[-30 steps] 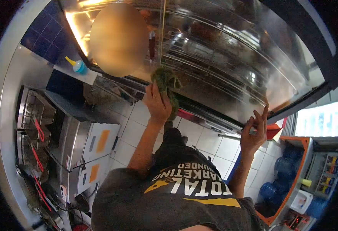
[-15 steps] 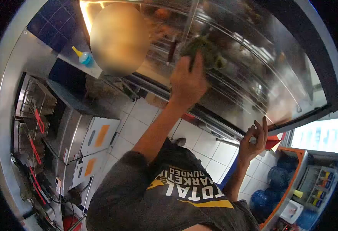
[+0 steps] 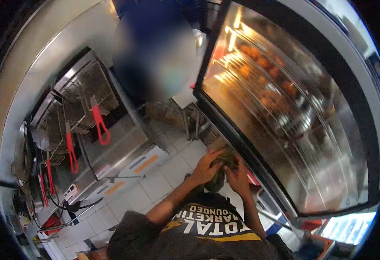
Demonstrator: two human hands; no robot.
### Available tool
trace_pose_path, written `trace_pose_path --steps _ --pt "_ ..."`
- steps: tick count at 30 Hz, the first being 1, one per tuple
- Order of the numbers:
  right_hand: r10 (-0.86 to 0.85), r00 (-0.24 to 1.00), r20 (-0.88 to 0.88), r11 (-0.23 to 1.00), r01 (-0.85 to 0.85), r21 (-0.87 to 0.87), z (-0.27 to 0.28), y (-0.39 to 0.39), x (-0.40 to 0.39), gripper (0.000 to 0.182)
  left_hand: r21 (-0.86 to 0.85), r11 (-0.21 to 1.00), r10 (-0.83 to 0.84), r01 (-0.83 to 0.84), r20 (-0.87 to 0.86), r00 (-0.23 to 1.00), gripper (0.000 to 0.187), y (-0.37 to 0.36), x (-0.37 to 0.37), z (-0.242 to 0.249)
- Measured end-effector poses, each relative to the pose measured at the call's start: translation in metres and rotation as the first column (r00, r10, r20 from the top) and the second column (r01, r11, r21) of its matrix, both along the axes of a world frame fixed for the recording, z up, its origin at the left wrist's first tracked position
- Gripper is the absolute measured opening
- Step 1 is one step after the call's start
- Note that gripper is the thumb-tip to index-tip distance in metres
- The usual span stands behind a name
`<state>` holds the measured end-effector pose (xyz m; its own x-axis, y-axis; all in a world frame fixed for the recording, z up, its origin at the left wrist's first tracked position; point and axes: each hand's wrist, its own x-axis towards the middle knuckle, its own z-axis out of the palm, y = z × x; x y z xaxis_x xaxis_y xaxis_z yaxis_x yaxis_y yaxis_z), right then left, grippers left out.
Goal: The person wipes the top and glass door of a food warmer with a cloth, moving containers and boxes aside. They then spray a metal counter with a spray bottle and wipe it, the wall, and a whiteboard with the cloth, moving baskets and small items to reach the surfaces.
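My left hand (image 3: pixel 207 167) and my right hand (image 3: pixel 238 177) are close together in front of my chest. Between them is a dark green, crumpled bundle (image 3: pixel 216 182) that looks like a cloth; its exact kind is blurred. The fingers of both hands curl around its upper part, while the lower part hangs over the tiled floor. Just right of my hands is the black lower frame of a curved glass warming case (image 3: pixel 285 112). Inside it, browned food pieces (image 3: pixel 263 63) lie on wire racks under warm light.
On the left stands a steel fryer (image 3: pixel 131 130) with several baskets with red handles (image 3: pixel 100 125). White floor tiles (image 3: pixel 155 195) lie between it and the case. A small steel table (image 3: pixel 185 97) stands at the back. A round blur covers part of the upper middle.
My left hand has come down from the case glass with the green bundle. My right hand has left the case's lower edge and joined it. The view has swung toward the fryer.
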<state>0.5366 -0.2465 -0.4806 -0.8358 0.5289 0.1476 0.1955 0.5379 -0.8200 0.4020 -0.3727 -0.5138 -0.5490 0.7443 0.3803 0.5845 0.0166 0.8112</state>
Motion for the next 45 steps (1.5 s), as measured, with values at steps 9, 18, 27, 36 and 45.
trace_pose_path --steps 9,18,27,36,45 --pt "0.071 0.988 -0.138 0.964 -0.104 -0.243 0.063 -0.016 -0.191 0.025 -0.33 0.777 0.556 -0.536 -0.038 0.83 0.041 -0.085 -0.106 0.085" --pt "0.64 0.7 -0.317 0.768 -0.567 0.298 0.12 -0.072 -0.31 0.038 0.039 0.674 -0.147 -0.738 0.986 -0.082 0.055 -0.059 -0.205 0.032" --pt "0.702 0.707 0.085 0.651 -0.686 0.325 0.159 -0.004 -0.367 0.036 0.527 0.346 -0.346 -0.776 0.841 0.417 0.058 -0.019 -0.374 0.031" --pt "0.525 0.844 0.11 0.848 -0.509 -0.146 0.102 0.035 -0.418 0.055 0.88 0.248 -0.75 -0.405 0.439 0.496 0.06 0.009 -0.497 0.024" --pt "0.072 0.962 0.261 0.982 -0.114 0.148 -0.008 0.037 -0.502 0.09 0.492 0.642 -0.53 -0.588 0.839 0.123 0.077 0.027 -0.647 -0.021"
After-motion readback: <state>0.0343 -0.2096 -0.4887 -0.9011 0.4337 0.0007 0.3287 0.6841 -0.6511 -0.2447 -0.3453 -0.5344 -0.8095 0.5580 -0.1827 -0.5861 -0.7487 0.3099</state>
